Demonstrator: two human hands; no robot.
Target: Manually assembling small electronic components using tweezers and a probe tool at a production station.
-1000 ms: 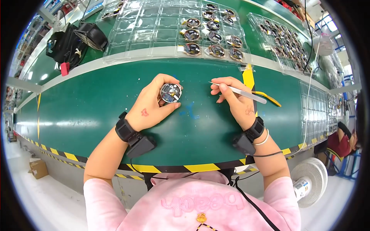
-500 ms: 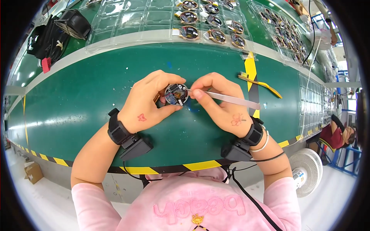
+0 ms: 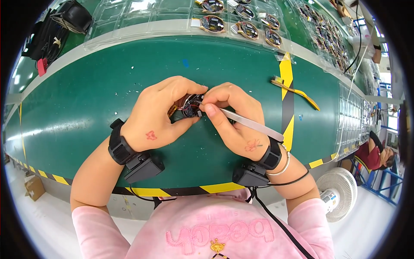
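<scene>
My left hand [image 3: 156, 110] grips the edge of a small round electronic watch body [image 3: 191, 105] between thumb and fingers. Dark inner parts and thin wires show in its open face, which is tilted. My right hand [image 3: 241, 113] pinches a flat silver pair of tweezers [image 3: 256, 125]. The tips reach over the right side of the watch body; my fingers hide whether they touch it. A brownish-gold piece [image 3: 172, 108], perhaps a strap or ribbon part, shows between my left palm and the watch body.
On the green table [image 3: 86, 108] a yellow toothbrush-like brush [image 3: 297, 92] lies right of my hands. Clear plastic trays [image 3: 168, 28] hold several round watch parts [image 3: 212, 23] at the back. A black device [image 3: 71, 16] stands far left; a white fan [image 3: 340, 194] is at lower right.
The watch body has tilted in my left hand, so its face shows less fully. My right hand has brought the tweezers farther in over it.
</scene>
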